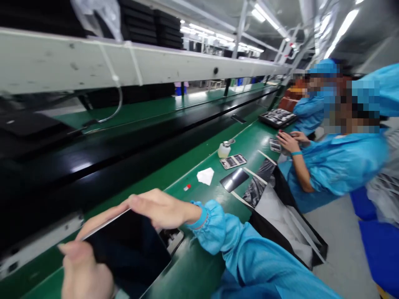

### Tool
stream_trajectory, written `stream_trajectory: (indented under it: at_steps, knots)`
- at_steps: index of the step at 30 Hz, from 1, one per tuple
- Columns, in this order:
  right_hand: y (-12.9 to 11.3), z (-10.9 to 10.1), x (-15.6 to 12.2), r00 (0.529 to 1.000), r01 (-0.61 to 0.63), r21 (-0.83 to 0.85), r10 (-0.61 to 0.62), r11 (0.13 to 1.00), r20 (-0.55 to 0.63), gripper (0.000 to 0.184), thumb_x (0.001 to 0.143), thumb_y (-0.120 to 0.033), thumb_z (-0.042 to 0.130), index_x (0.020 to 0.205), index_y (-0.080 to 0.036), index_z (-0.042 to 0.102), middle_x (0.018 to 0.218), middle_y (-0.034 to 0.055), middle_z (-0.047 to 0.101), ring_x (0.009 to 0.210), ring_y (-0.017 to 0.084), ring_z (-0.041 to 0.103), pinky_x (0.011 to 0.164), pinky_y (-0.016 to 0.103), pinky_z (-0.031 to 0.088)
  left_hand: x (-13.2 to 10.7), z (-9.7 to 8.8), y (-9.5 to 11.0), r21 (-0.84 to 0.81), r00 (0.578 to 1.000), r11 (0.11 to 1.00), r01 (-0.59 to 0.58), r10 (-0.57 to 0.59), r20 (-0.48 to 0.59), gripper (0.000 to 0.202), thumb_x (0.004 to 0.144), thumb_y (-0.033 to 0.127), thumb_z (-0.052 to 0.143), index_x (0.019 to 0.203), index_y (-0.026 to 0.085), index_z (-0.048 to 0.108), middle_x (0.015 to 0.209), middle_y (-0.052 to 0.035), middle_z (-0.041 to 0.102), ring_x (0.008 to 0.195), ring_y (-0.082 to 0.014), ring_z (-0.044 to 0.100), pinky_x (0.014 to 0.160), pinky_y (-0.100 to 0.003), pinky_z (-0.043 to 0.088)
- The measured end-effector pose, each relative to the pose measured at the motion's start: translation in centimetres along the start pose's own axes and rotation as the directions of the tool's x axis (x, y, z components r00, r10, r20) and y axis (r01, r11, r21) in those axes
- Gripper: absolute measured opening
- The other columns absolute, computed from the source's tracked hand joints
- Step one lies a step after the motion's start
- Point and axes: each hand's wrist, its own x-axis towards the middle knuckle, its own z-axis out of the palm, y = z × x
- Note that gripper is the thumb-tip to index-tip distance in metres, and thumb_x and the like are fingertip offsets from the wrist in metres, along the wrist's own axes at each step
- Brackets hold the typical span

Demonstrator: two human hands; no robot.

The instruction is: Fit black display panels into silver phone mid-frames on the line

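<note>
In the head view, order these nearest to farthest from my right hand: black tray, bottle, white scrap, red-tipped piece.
1. Red-tipped piece, just beyond your right hand.
2. White scrap, next along the bench.
3. Bottle, past the scrap.
4. Black tray, farthest along.

– What place is this?
– It looks like an electronics factory: a long green workbench (193,270), workers (346,166) in light-blue cloth uniforms, an opened rectangular phone (233,161), and long white ceiling lamps (342,32).
</note>
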Motion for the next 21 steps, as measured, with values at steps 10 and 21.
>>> stream_trajectory:
  at_steps: [10,21]
  knots:
    - [0.3,0.4,-2.9,0.98,0.199,-0.035,-0.198,0.979,0.022,0.073,0.107,-0.087,0.05,0.07,-0.024,0.05,0.051,-0.0055,0.046,0.048,0.011,0.042,0.047,0.026,0.032,-0.9,0.7,1.3,-0.083,0.997,0.996,-0.015,0.009,-0.071,0.054,0.117,0.064,0.048,0.118,0.025,0.086,0.11,-0.0088,0.087,0.09,-0.0259,0.085,0.074,-0.035,0.07]
    - [0.2,1.8,-1.4,0.976,0.168,-0.048,-0.173,0.985,-0.135,0.077,0.082,-0.093,0.078,0.065,-0.02,0.061,0.06,-0.004,0.042,0.059,0.011,0.036,0.053,0.027,0.033,-0.2,1.1,1.5,0.141,0.983,0.979,-0.15,0.163,-0.087,0.029,0.113,0.045,0.067,0.109,0.025,0.088,0.106,-0.004,0.088,0.094,-0.0209,0.084,0.086,-0.029,0.066]
